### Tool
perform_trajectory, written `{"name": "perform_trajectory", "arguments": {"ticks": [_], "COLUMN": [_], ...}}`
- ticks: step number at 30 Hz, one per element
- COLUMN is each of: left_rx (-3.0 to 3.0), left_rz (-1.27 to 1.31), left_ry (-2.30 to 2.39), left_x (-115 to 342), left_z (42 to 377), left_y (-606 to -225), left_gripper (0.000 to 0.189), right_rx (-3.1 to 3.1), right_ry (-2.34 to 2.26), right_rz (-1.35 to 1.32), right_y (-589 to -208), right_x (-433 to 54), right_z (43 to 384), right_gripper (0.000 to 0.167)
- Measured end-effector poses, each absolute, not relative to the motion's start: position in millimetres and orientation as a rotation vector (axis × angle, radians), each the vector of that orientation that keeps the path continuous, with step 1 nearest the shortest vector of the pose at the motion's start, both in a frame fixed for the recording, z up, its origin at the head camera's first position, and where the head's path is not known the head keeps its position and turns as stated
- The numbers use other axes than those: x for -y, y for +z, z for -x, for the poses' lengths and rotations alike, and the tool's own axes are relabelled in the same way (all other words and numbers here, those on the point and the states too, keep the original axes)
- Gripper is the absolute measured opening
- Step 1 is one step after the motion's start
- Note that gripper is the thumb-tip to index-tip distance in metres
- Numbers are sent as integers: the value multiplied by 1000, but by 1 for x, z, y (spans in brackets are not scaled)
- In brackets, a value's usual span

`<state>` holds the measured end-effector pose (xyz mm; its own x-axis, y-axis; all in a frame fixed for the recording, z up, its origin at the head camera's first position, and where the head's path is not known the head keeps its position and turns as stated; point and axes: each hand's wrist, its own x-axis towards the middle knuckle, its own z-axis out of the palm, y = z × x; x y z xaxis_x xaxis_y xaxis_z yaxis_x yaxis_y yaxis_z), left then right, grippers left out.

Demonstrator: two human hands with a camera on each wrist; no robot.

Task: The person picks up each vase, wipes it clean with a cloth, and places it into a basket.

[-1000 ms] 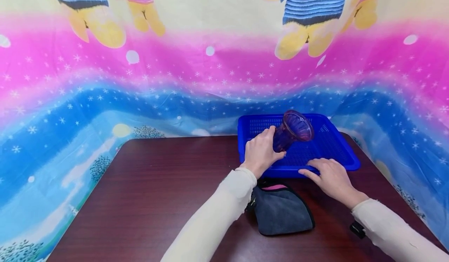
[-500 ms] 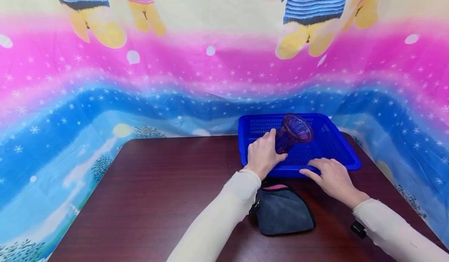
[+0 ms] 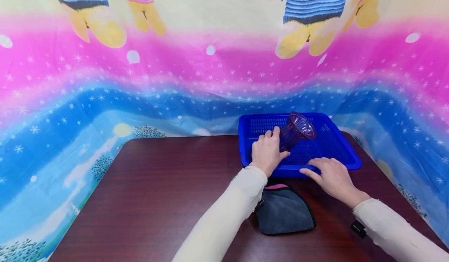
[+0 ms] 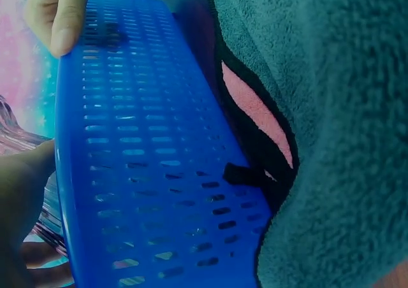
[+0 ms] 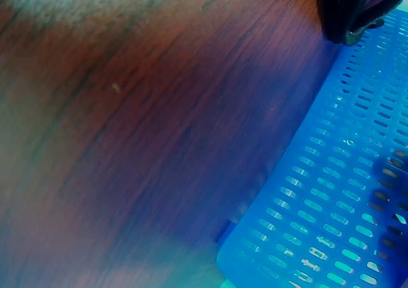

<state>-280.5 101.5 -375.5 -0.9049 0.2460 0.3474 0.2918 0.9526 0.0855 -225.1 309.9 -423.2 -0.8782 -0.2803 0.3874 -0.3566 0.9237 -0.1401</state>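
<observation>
A purple ribbed glass vase (image 3: 302,126) with a flared mouth leans to the right over the blue plastic basket (image 3: 291,172). My left hand (image 3: 268,153) grips the vase round its lower body, which the fingers mostly hide. In the left wrist view, part of the vase (image 4: 22,135) shows behind the basket's slotted wall (image 4: 134,154), beside the left hand (image 4: 25,180). My right hand (image 3: 331,176) holds the basket's front rim, its thumb on the rim. Whether the vase's base touches the basket floor I cannot tell.
A dark grey pouch (image 3: 285,211) with a pink lining lies just in front of the basket, below the left wrist. The dark wooden table (image 3: 158,199) extends left. A patterned cloth (image 3: 196,82) hangs behind and at both sides.
My left hand and the vase have shifted slightly right and deeper over the basket, and the vase leans a little more. My right hand has stayed on the rim.
</observation>
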Motion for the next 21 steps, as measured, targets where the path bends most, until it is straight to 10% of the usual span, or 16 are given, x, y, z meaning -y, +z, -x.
{"name": "perform_trajectory", "arguments": {"ticks": [21], "left_rx": [2828], "left_rz": [500], "left_ry": [-24], "left_x": [-109], "left_z": [289], "left_y": [-382], "left_gripper": [73], "right_rx": [2690], "right_ry": [292], "right_rz": [-467], "right_y": [-425], "right_x": [-309], "right_z": [224], "right_gripper": [41]}}
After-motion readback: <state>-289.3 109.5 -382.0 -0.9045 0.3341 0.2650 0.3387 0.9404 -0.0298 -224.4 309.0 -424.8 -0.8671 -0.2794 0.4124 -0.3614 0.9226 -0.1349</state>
